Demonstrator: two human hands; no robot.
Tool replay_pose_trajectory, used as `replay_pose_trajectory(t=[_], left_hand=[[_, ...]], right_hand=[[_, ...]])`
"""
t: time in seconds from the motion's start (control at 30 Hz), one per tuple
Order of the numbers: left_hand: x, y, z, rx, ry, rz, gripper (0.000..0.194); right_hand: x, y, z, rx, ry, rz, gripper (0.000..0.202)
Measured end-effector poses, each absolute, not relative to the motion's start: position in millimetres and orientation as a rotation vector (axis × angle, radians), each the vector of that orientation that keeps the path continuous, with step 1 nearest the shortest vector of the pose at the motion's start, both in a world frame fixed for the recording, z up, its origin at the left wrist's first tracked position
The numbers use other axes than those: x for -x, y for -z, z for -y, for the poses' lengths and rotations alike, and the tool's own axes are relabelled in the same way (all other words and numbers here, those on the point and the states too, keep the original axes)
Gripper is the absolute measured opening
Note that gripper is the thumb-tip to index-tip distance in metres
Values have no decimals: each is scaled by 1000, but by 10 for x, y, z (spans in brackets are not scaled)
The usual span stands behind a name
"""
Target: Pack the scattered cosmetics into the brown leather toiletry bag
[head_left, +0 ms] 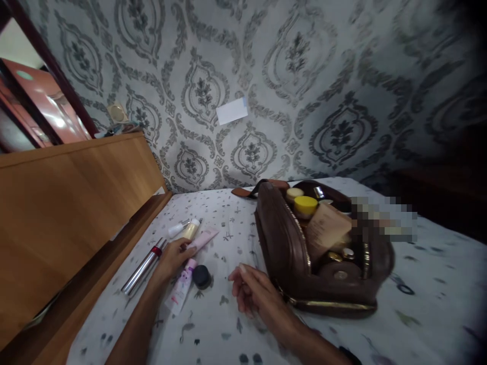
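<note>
My left hand (177,256) is closed over the near end of a slim pink tube (207,236), which lies on the patterned sheet. Just beyond it are a cream-coloured bottle with a white cap (192,228) and a small white tube (175,230). On the near side sit a pink-and-white printed tube (181,290) and a round black-lidded jar (201,277). My right hand (254,290), loosely curled with nothing visible in it, hovers beside a brown leather bag (279,243). The unzipped bag holds a yellow-lidded jar (305,205), a tan packet (327,228) and other small items.
A shiny silver tube with a red band (139,271) lies left of my left forearm. A wooden board (76,187) borders the bed on the left, with small items on its top. Behind the bed, a patterned wall (243,66) carries a white switch plate (232,111).
</note>
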State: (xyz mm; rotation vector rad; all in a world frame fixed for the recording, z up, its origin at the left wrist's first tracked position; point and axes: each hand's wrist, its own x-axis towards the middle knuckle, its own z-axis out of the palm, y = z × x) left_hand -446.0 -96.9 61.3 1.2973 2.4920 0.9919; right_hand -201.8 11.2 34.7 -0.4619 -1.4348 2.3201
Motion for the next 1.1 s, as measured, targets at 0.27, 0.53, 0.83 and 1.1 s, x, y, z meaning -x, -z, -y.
replay_pose_trajectory(t=[0.27,0.53,0.83,1.1], left_hand=[[4476,-652,900,-931,-1636,-2367,61],[4332,-895,857,-824,-1829,-2319,67],[4154,-1334,759,-1052,-1914,-2199,56],[3834,-1404,750,-741,-2053,-1593,52]], right_hand=[[2078,-264,-125,413,-2320,1432,73],[2110,-228,-131,374,-2316,1400,75],[2076,-278,-145,371,-2292,1428,77],[2005,-558,-42,205,-2284,1278,89]])
